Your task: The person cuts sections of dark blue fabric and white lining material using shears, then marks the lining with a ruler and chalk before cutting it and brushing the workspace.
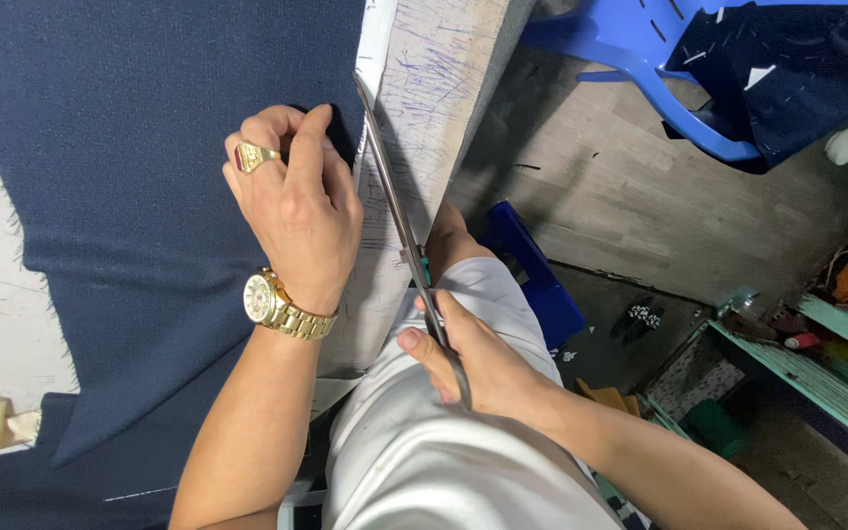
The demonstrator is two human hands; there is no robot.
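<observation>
Your left hand [296, 211] lies knuckles-up on the navy cloth [139, 196], with the fingers curled and pressing the fabric down right at its edge. A gold ring [255, 155] sits on one finger and a gold watch [272, 302] on the wrist just behind the hand. This hand's grip is closed flat against the cloth rather than wrapped around anything.

Your right hand [473, 363] holds the scissors [406, 240] by the handles, its fingers closed through and around them. The long blades run away from that hand along the cloth's edge, and the tip lies just beside your left thumb. The blades look nearly together, though you cannot tell whether cloth sits between them.

The cloth covers most of the pale bench [434, 88], which is scored with purple and dark pen marks beside the scissors. On the far side of the cloth from the scissors the bench shows bare and white.

Beyond the bench edge, past the scissors, a blue plastic chair [640, 59] stands on the floor with more dark fabric [787, 69] marked in white lines draped on it. Below your right hand, a pale green shelf [817, 378] carries small coloured items too blurred to identify.
</observation>
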